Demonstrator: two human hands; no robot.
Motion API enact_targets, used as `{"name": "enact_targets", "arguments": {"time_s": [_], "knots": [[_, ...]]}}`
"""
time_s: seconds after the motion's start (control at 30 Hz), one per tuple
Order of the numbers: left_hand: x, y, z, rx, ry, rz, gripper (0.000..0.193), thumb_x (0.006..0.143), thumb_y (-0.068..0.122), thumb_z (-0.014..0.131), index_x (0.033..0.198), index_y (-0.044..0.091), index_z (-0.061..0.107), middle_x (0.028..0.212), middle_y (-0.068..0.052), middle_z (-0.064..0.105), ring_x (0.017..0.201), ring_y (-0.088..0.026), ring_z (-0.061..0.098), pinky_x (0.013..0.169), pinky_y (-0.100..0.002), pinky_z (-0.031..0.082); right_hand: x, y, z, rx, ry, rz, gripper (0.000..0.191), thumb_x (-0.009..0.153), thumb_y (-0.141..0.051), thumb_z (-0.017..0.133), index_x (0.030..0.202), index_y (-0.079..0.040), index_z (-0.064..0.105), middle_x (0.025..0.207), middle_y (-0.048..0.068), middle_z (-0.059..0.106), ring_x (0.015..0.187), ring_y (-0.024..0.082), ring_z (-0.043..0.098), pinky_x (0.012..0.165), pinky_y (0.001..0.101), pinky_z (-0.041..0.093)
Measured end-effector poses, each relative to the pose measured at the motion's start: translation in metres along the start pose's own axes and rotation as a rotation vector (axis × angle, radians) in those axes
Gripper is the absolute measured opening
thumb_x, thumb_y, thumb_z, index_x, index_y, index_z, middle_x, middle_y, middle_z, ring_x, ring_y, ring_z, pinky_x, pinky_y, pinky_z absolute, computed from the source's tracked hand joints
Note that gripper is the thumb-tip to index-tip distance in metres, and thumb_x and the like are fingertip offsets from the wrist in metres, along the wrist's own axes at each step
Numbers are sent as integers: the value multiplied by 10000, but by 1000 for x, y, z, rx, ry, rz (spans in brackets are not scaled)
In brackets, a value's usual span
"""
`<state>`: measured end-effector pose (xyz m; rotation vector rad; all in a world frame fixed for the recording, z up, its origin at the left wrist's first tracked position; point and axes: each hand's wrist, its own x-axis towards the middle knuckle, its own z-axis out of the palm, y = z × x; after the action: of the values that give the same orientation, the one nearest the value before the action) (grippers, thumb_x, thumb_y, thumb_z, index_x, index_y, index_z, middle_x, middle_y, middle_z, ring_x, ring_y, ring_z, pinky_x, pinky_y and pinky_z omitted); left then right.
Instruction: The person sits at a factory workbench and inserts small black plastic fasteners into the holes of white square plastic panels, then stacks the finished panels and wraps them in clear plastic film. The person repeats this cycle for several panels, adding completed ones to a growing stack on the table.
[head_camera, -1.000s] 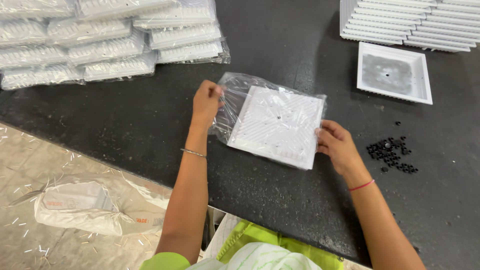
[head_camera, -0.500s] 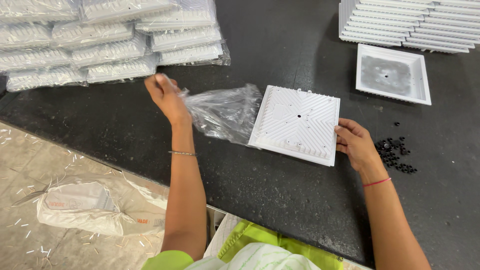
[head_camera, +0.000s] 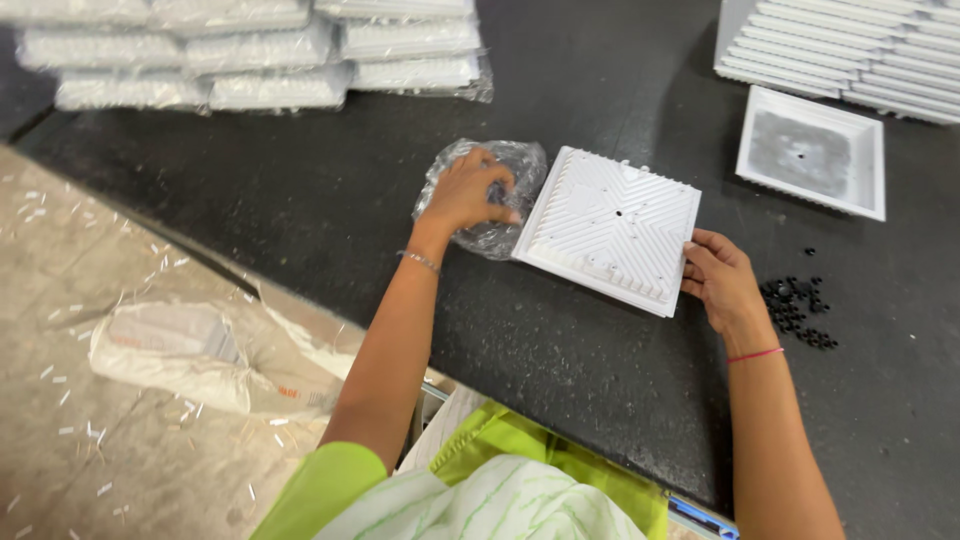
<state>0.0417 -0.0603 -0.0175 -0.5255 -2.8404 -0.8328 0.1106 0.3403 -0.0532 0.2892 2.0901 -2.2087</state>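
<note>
On the black bench (head_camera: 250, 200), the right hand (head_camera: 722, 282) pinched the near corner of the bare white ribbed panel (head_camera: 610, 228), already unwrapped, while the left hand (head_camera: 466, 192) crumpled its clear bag (head_camera: 500, 180) beside it; wrapped packs (head_camera: 270, 60) lay stacked beyond, unopened.

A wide desk (head_camera: 300, 190) with a dark, matt black top fills most of the view, its near edge running diagonally from upper left to lower right. Below it lies a pale grey concrete floor (head_camera: 90, 440), strewn with small white scraps. A crumpled white sack (head_camera: 190, 350) rests on the floor beside the desk edge. The light is even and soft.
</note>
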Motion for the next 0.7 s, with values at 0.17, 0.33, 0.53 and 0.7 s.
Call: {"name": "enact_targets", "arguments": {"time_s": [0.17,0.33,0.53,0.7], "knots": [[-2,-9,10,47,190,12,251,800,239,819,949,132,647,1275,-116,560,1150,-355,593,894,-477,507,8,6,-5,-72,32,-16,282,1013,-103,571,1281,-34,625,1060,50,710,874,169,688,740,310,562],[-38,-28,-11,94,534,-121,489,713,-26,621,1186,92,584,1048,-157,646,951,-431,660,750,-518,524,15,12,-19,-106,-15,-91,284,1062,-68,538,1328,4,607,1108,59,695,923,167,695,752,301,574],[-118,-61,-62,102,628,-257,198,848,81,657,959,229,726,978,-81,690,893,-353,700,751,-459,552,29,23,-35,-57,-92,-136,234,1113,-34,513,1336,14,564,1212,117,709,995,209,718,818,347,596],[-185,-148,-94,86,1236,-243,385,790,-90,469,1065,56,695,1087,-117,697,1041,-280,675,928,-379,549,39,31,-44,-15,-119,-124,163,1151,-46,515,1309,-34,550,1208,121,702,999,206,712,834,358,602]]}}
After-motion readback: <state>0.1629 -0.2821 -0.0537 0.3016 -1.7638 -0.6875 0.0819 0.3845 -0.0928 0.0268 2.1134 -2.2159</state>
